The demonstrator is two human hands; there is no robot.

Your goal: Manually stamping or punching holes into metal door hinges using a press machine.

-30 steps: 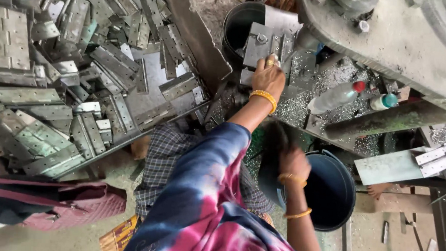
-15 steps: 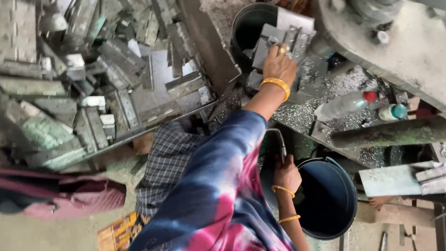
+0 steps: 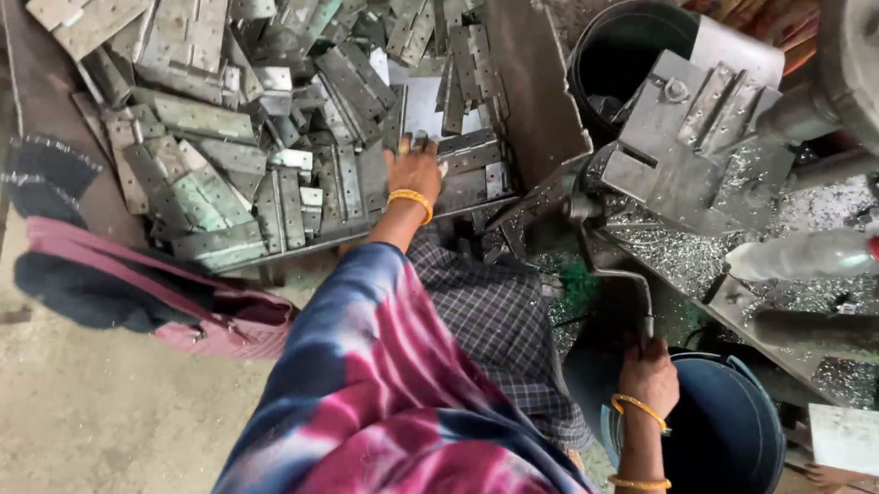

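My left hand (image 3: 415, 169), with an orange bangle at the wrist, reaches out to a big heap of grey perforated metal plates (image 3: 267, 121). Its fingers curl over one plate at the heap's near right side. My right hand (image 3: 648, 373) grips the end of a bent metal lever (image 3: 621, 277) that runs up to a press machine. The machine's steel fixture block (image 3: 697, 130) stands at the upper right with nothing held on it.
A dark bucket (image 3: 626, 58) stands behind the fixture, and a blue bucket (image 3: 737, 458) sits under my right hand. Metal shavings cover the machine bed (image 3: 696, 258). A plastic bottle with a red cap (image 3: 805, 255) lies at the right. A pink bag (image 3: 190, 305) rests on the floor.
My left hand left the machine's fixture and swung left to the heap of plates. My right hand stayed low beside the blue bucket, now on the lever's end.
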